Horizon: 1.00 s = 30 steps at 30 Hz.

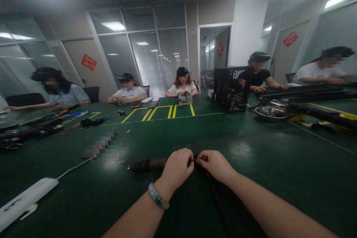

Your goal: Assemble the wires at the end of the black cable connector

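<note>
Holding the dark, brown-bodied cylindrical tool in my left hand on the glossy green tabletop, I'm risking it rolling if my right hand, its hold unclear, is pulling unevenly.
</note>
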{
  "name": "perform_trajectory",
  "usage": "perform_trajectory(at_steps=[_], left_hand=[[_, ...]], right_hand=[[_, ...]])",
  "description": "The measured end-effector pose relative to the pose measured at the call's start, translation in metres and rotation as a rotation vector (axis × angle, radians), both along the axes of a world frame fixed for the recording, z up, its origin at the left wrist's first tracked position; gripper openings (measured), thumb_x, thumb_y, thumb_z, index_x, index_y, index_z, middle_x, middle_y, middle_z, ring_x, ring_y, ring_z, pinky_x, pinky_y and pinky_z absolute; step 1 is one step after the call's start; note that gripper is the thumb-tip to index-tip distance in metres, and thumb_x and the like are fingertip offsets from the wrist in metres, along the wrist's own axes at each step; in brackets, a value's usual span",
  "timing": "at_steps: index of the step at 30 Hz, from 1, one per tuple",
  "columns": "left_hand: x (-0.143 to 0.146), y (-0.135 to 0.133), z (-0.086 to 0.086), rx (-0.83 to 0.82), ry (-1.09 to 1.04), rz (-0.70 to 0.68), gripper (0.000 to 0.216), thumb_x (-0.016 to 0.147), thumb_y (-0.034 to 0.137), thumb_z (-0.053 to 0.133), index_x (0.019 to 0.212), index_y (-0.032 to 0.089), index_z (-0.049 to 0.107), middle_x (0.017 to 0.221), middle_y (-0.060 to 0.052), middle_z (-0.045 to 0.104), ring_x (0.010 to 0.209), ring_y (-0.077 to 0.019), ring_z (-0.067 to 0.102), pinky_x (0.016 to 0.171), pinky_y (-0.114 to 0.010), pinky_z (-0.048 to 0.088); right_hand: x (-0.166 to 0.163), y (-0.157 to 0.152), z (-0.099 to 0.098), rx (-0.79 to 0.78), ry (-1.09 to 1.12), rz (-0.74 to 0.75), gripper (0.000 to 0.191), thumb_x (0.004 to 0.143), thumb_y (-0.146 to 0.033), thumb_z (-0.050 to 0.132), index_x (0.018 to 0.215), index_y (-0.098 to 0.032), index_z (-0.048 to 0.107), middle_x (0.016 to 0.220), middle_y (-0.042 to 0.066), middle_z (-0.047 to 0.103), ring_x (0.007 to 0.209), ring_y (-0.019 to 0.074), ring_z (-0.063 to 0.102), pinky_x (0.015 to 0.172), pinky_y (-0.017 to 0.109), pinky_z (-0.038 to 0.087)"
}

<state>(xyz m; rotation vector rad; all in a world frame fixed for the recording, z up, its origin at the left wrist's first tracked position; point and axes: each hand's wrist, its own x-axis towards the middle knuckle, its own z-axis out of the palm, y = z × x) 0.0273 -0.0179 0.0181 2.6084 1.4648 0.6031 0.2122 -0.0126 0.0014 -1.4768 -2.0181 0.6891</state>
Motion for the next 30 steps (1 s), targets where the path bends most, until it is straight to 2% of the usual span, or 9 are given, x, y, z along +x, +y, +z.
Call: perform_trajectory(at_steps=[4,8,19,30], left_hand=[[0.001,0.003,0.0,0.025,-0.017,0.0,0.007,0.085,0.017,0.053,0.09,0.021,0.057,0.091,-0.002,0.061,0.086,-0.0187,0.057,0.078,-0.031,0.043],[0.0,0.006,-0.001,0.012,-0.04,0.005,0.007,0.085,0.018,0.054,0.089,0.021,0.057,0.09,0.0,0.061,0.084,-0.0178,0.057,0.075,-0.031,0.042],[-0.002,0.012,-0.003,0.008,-0.06,-0.023,0.01,0.084,0.02,0.059,0.093,0.023,0.059,0.093,0.0,0.063,0.088,-0.0195,0.058,0.079,-0.032,0.042],[-0.003,0.01,-0.001,-0.02,-0.055,-0.042,0.012,0.081,0.015,0.058,0.09,0.023,0.06,0.093,0.001,0.063,0.089,-0.019,0.056,0.079,-0.034,0.042]], right_hand=[[-0.003,0.001,0.002,0.041,-0.002,-0.028,0.016,0.087,-0.029,0.057,0.089,-0.022,0.072,0.082,0.001,0.071,0.074,0.0152,0.064,0.063,0.022,0.041],[-0.005,0.002,0.004,0.019,-0.015,-0.031,0.018,0.087,-0.029,0.056,0.09,-0.022,0.072,0.084,0.0,0.071,0.076,0.0151,0.064,0.066,0.022,0.042],[0.001,0.007,0.0,-0.081,0.043,0.034,0.02,0.088,-0.03,0.055,0.087,-0.022,0.073,0.081,-0.001,0.071,0.072,0.0143,0.064,0.061,0.021,0.04],[0.0,0.008,-0.004,-0.068,0.109,0.056,0.017,0.086,-0.027,0.056,0.089,-0.022,0.073,0.08,0.0,0.072,0.069,0.0142,0.064,0.063,0.022,0.042]])
